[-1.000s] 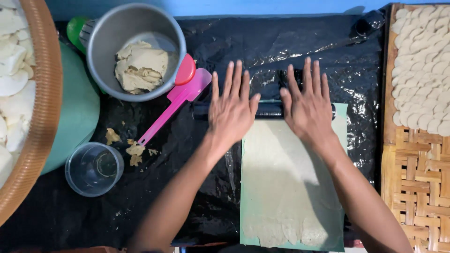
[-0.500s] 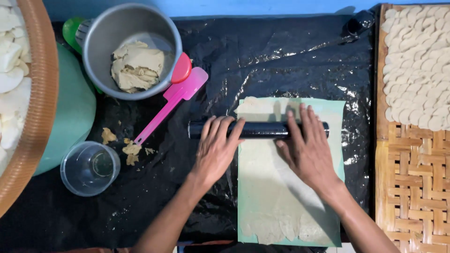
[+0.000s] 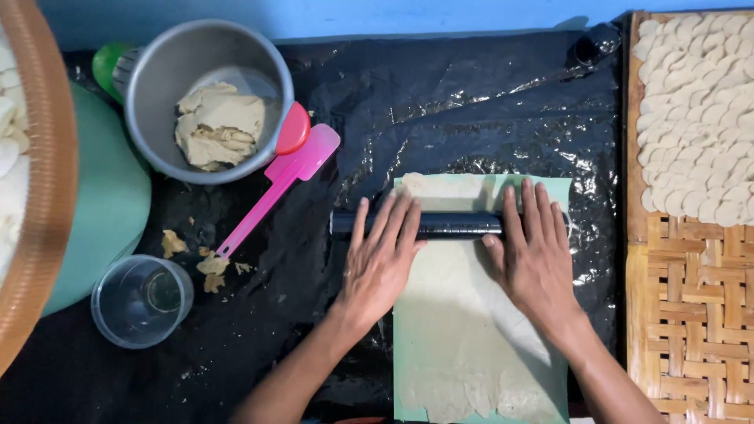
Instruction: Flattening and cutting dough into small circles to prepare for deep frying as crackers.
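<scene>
Lying flat, thin pale dough sheet (image 3: 471, 330), ragged near edge, black rolling pin (image 3: 452, 224)

Hands (image 3: 455, 255) press black roller (image 3: 452, 224) (dough (image 3: 463, 338) beneath).

Even, soft daylight; glare streaks the black plastic sheet (image 3: 471, 102) toward the tabletop's far edge; focus sharp, shadows faint.
</scene>
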